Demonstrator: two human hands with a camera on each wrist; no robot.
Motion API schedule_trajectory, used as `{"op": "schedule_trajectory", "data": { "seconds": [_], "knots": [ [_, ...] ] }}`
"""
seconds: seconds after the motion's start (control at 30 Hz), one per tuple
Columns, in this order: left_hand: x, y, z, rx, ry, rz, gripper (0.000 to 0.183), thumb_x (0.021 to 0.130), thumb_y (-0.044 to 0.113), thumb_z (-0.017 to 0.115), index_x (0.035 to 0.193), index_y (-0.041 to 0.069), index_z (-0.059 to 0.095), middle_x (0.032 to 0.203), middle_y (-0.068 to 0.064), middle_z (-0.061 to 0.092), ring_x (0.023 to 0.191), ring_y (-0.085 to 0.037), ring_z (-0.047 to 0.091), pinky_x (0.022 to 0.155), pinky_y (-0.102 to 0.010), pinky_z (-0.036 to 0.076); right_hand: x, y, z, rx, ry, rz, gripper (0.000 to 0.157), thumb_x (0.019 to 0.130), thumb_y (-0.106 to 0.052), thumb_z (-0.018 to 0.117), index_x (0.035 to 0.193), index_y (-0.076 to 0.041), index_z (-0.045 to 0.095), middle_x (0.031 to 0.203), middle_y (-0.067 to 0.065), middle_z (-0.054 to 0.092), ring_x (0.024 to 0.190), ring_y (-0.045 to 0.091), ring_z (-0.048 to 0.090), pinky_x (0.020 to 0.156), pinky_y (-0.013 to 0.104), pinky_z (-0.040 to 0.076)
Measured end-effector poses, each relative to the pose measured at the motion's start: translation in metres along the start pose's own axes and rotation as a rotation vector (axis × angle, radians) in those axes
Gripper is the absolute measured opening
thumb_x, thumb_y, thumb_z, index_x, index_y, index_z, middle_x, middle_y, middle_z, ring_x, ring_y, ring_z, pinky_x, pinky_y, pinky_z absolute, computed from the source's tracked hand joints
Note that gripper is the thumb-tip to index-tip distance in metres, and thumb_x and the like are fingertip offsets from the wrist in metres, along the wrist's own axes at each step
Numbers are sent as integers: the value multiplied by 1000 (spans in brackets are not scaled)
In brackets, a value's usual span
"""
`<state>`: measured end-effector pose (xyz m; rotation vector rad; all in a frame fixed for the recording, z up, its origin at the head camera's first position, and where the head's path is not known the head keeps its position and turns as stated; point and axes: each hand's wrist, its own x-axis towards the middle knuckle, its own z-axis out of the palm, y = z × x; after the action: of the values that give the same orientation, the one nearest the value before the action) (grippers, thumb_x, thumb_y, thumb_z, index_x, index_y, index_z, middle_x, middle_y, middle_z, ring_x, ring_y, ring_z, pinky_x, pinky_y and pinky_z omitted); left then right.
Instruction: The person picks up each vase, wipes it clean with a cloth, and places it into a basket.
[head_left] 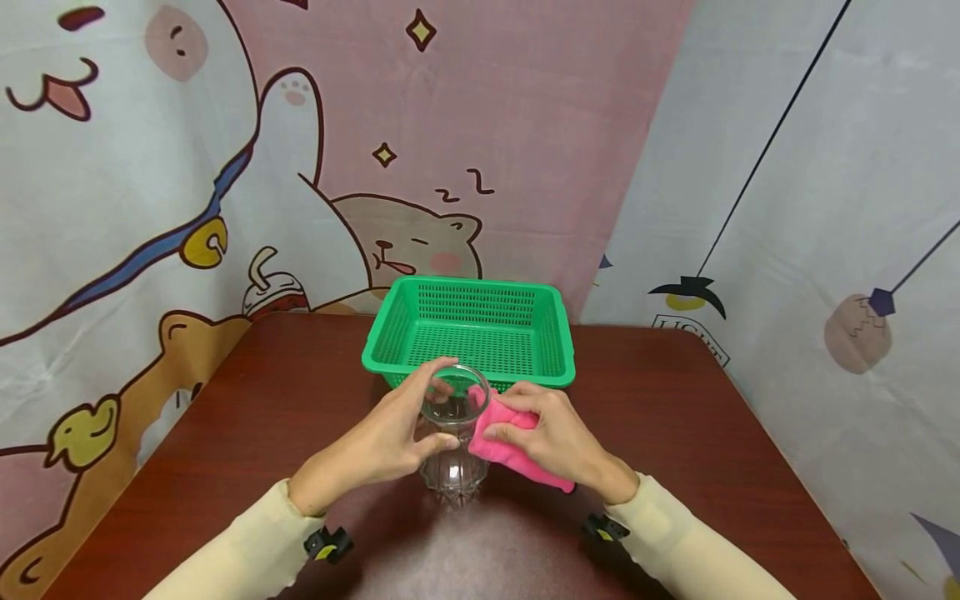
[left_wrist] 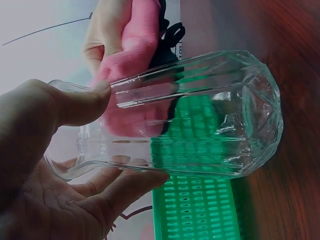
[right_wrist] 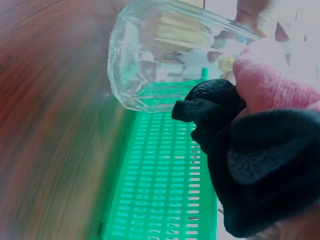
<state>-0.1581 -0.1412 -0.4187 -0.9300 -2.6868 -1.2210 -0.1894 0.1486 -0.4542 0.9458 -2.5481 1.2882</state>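
Note:
A clear glass vase (head_left: pixel 455 467) with a flared round rim and ribbed sides stands tall over the table in front of me. Around its neck, my left hand (head_left: pixel 382 437) grips it, thumb on the near side and fingers on the far side. My right hand (head_left: pixel 558 433) pinches a bunched pink cloth (head_left: pixel 517 454) against the vase's right side, just below the rim. In the right wrist view the cloth has a black part (right_wrist: pixel 270 160) folded below the pink; through the glass in the left wrist view, the pink part (left_wrist: pixel 135 110) shows behind the vase.
A green plastic basket (head_left: pixel 558 333) with slotted walls sits just behind the vase, toward the back of the reddish-brown table (head_left: pixel 660 433). Behind the table hangs a cartoon-printed cloth backdrop (head_left: pixel 525 125).

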Motion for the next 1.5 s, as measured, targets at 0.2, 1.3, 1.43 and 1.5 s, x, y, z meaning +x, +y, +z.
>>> {"op": "schedule_trajectory", "data": {
  "seconds": [0.2, 1.3, 1.43, 1.5],
  "knots": [
    [0, 0, 0, 0, -3, 1, 102, 100, 11, 94, 180, 15, 30, 149, -17, 70, 137, -38, 72, 100, -52, 68, 2, -4, -4, 61, 15, -18, 23, 96, -29, 100, 116, -24, 92, 111, -12, 82, 103, 11, 75, 87, 29, 63],
    [1, 1, 0, -15, -5, -16, 102, 100, 10, 93, 180, 16, 30, 150, -18, 70, 137, -35, 72, 100, -48, 69, 3, -1, -3, 121, 20, 12, 19, 98, -25, 98, 116, -23, 93, 113, -7, 81, 107, 15, 74, 80, 29, 64],
    [0, 1, 0, -5, -7, -21, 102, 101, 11, 93, 180, 17, 30, 150, -17, 70, 138, -35, 72, 100, -41, 68, 3, -1, -1, 63, 9, 14, 15, 98, -28, 98, 112, -24, 93, 113, -11, 81, 112, 13, 74, 87, 30, 65],
    [0, 1, 0, -4, -6, -21, 102, 101, 11, 93, 180, 16, 30, 150, -17, 70, 138, -34, 72, 100, -38, 67, 3, -1, -1, 44, 4, 5, 15, 98, -27, 98, 111, -24, 93, 113, -12, 80, 111, 12, 74, 86, 29, 65]
  ]
}}
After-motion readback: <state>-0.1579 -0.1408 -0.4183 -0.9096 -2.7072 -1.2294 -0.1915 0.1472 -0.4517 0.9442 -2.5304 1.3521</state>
